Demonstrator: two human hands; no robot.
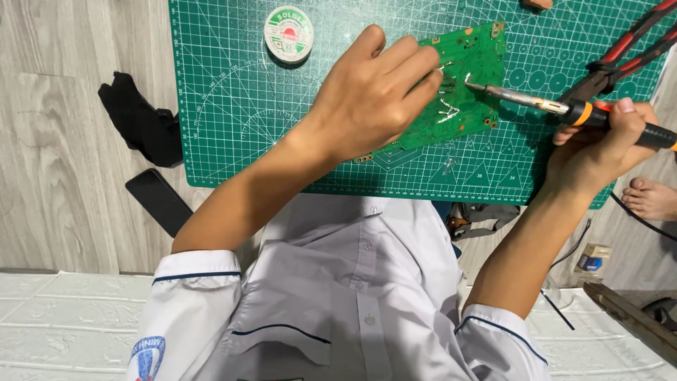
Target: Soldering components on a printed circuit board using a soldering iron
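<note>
On the desk's [56,141] left lie a black cloth [141,120] and a dark phone [159,201]. On the green cutting mat [226,120] sits a solder reel [288,33]. The left hand [374,88] presses curled fingers on the green circuit board [469,77] (tilted on the mat). The right hand [599,144] grips a soldering iron [564,107], tip touching the board.

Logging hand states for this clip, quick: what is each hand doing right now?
Left hand: fingers curled, pressing on the green circuit board; anything pinched cannot be told.
Right hand: closed around the soldering iron.
</note>
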